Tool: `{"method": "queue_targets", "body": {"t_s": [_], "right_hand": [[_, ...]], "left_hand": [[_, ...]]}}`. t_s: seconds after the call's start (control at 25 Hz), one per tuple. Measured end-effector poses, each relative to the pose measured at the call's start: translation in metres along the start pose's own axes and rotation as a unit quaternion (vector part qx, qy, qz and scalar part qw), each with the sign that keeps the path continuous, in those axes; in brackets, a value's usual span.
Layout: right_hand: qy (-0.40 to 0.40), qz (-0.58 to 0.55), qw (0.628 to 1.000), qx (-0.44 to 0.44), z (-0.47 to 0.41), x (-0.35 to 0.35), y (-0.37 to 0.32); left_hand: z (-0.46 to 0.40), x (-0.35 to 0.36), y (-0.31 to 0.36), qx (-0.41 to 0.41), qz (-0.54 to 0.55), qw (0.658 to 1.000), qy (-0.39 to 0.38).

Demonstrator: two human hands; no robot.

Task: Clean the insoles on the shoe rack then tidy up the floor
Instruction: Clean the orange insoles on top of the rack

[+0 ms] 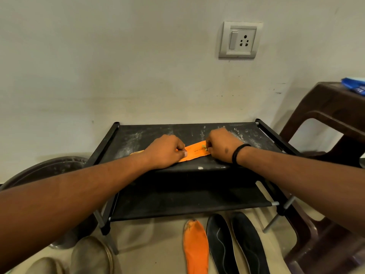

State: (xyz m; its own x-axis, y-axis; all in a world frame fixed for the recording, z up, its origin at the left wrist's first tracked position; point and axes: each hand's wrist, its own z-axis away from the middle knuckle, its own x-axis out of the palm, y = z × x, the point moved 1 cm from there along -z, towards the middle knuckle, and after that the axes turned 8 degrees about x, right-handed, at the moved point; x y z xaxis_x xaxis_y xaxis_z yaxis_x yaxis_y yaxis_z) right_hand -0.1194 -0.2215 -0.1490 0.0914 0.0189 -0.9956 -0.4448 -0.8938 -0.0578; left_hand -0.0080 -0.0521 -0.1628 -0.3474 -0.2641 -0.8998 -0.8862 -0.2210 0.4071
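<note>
A black fabric shoe rack [233, 135] stands against the wall, its top shelf streaked with pale dust, and everything else is placed from it. On the middle of that top shelf lies an orange insole [195, 152], lengthwise across the rack, with dark print on its upper face. The left hand [165, 152] rests on the insole's left part, fingers curled down with the thumb pressing its surface, so most of that end is hidden; a sliver of orange shows beyond the wrist. The right hand [221, 145], a black band [240, 153] around its wrist, pinches the insole's right end with curled fingertips; whether something small is held there too cannot be told. On the floor in front of the rack lie a second orange insole [195, 248] with a dirty toe and, just right of it, two black insoles [237, 244] side by side. Left of the rack sits a round metal basin [45, 169], and in front of that a pair of grey-beige shoes [87, 256]. Right of the rack stands a brown plastic stool [335, 107]; above the rack, a wall socket with switch [240, 39].
</note>
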Motion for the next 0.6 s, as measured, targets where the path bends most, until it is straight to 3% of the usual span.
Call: {"method": "queue_targets", "body": {"t_s": [0.24, 0.48, 0.6], "right_hand": [[-0.012, -0.051, 0.988, -0.148, 0.019, -0.002, -0.032], [0.007, 0.024, 0.998, -0.054, -0.013, 0.001, -0.002], [-0.001, -0.016, 0.996, -0.084, -0.006, 0.004, -0.018]], "left_hand": [[0.005, -0.003, -0.012, 0.031, -0.007, 0.999, -0.034], [0.008, -0.002, -0.008, 0.027, -0.027, 0.999, -0.002], [0.010, -0.002, -0.009, 0.030, -0.013, 0.999, 0.006]]}}
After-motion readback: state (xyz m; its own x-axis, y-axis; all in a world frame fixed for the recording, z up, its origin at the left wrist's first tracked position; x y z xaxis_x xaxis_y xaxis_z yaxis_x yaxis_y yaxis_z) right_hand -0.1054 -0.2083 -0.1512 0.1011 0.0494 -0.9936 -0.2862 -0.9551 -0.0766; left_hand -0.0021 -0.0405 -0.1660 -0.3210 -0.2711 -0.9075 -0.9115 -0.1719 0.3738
